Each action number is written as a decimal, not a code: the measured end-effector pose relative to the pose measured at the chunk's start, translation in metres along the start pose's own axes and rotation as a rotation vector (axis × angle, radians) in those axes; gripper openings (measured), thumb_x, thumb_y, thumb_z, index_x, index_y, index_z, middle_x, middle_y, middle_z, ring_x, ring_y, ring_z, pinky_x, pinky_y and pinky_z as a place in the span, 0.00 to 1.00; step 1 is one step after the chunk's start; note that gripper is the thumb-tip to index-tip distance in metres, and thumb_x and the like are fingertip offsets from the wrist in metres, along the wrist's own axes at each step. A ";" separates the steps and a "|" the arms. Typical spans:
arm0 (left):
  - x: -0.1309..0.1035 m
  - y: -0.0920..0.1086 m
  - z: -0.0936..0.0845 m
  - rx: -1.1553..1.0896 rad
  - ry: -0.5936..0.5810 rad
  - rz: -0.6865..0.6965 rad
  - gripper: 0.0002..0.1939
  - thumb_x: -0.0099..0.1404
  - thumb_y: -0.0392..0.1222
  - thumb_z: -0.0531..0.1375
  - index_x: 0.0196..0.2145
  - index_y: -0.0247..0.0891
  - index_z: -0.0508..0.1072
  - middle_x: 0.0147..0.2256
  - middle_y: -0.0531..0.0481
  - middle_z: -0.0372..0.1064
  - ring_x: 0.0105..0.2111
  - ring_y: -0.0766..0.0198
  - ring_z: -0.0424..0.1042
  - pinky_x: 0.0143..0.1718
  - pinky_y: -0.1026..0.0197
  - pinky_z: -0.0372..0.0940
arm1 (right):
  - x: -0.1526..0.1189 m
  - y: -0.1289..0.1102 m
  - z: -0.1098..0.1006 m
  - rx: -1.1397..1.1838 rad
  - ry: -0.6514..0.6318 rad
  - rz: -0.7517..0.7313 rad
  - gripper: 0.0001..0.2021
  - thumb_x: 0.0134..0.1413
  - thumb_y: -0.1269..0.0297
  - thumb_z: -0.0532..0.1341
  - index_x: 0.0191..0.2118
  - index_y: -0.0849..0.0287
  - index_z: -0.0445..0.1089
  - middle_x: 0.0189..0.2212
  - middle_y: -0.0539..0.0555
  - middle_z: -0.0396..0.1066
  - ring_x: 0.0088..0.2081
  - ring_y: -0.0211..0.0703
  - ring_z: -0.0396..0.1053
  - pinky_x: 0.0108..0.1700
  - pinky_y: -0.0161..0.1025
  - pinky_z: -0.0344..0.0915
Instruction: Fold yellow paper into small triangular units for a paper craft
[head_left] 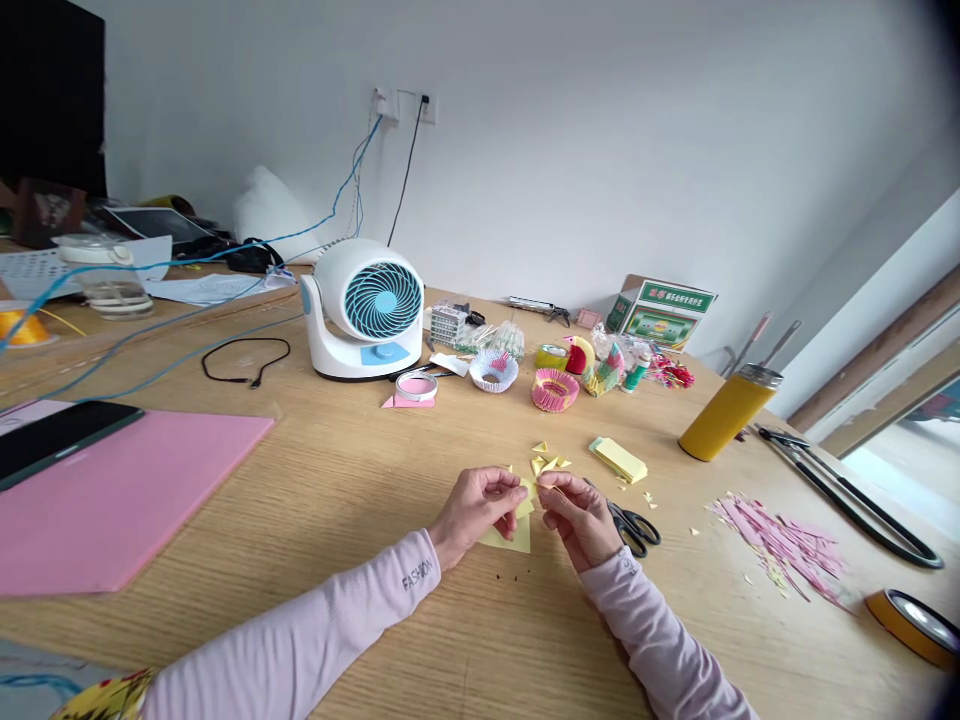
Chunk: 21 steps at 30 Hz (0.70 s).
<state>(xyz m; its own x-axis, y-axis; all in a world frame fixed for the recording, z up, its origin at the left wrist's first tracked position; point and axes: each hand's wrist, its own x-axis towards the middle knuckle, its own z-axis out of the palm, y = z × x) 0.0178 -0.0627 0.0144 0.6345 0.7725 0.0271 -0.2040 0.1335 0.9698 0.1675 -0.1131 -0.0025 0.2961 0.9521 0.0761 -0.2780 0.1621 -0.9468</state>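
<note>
Between my hands is a small piece of yellow paper (pixel 527 497), pinched by my left hand (pixel 480 508) at its left side. The fingertips of my right hand (pixel 579 512) are pressed together at the paper's upper right edge. Beneath my left hand lies a flat yellow sheet (pixel 516 535) on the table. Small folded yellow triangles (pixel 550 464) lie just beyond my fingers. A stack of yellow paper strips (pixel 619 459) rests farther right. Black-handled scissors (pixel 636 528) lie beside my right hand, their blades partly hidden by it.
A white fan (pixel 367 310) stands at the back, near a round paper basket (pixel 555 390) and a roll of tape (pixel 416 386). Pink paper (pixel 202 460) lies left. On the right are a yellow tumbler (pixel 727 415), pink paper scraps (pixel 784 540) and an orange roll (pixel 911 625).
</note>
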 end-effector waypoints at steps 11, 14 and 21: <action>-0.001 0.004 -0.003 -0.003 -0.019 0.000 0.18 0.50 0.50 0.64 0.28 0.30 0.72 0.17 0.55 0.62 0.15 0.73 0.60 0.17 0.67 0.61 | 0.001 -0.004 -0.007 -0.266 -0.223 -0.191 0.08 0.45 0.60 0.65 0.27 0.59 0.72 0.30 0.52 0.66 0.23 0.35 0.63 0.20 0.32 0.60; 0.000 0.002 -0.004 0.110 0.003 0.046 0.17 0.53 0.50 0.62 0.27 0.30 0.71 0.14 0.56 0.59 0.14 0.73 0.58 0.15 0.69 0.58 | 0.000 -0.007 -0.010 -0.386 -0.315 -0.244 0.06 0.47 0.63 0.63 0.28 0.59 0.73 0.31 0.54 0.68 0.28 0.39 0.65 0.23 0.32 0.62; 0.000 -0.004 -0.007 0.340 -0.016 0.146 0.15 0.57 0.50 0.59 0.29 0.32 0.71 0.19 0.55 0.61 0.15 0.73 0.61 0.14 0.71 0.56 | 0.002 -0.009 -0.012 -0.402 -0.191 -0.149 0.11 0.52 0.57 0.59 0.35 0.57 0.74 0.31 0.53 0.72 0.32 0.42 0.67 0.26 0.33 0.62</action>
<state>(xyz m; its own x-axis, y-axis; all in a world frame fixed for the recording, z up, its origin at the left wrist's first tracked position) 0.0138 -0.0592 0.0088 0.6289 0.7581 0.1726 -0.0357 -0.1936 0.9804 0.1817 -0.1159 0.0025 0.1217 0.9629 0.2407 0.1418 0.2232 -0.9644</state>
